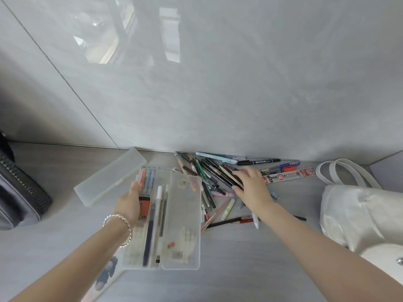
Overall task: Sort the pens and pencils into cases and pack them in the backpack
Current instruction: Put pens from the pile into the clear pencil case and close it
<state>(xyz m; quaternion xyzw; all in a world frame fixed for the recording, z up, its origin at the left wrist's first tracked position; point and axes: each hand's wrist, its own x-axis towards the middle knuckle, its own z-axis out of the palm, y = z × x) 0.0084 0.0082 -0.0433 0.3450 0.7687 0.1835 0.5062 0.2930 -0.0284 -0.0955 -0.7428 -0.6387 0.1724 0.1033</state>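
An open clear plastic pencil case (183, 214) lies in front of me, with several pens, a lead box and highlighters in its left half. My left hand (130, 203) grips the case's left edge. A loose pile of pens and pencils (207, 171) lies against the wall. My right hand (250, 184) reaches into that pile and grips a bundle of dark pens (226, 175). A second frosted case (111, 175), closed, lies to the left.
A silver-white bag with handles (357, 210) sits at the right. A dark grey bag (17, 192) is at the left edge. More markers and a lead refill pack (287, 174) lie along the wall. A glossy grey wall stands right behind the table.
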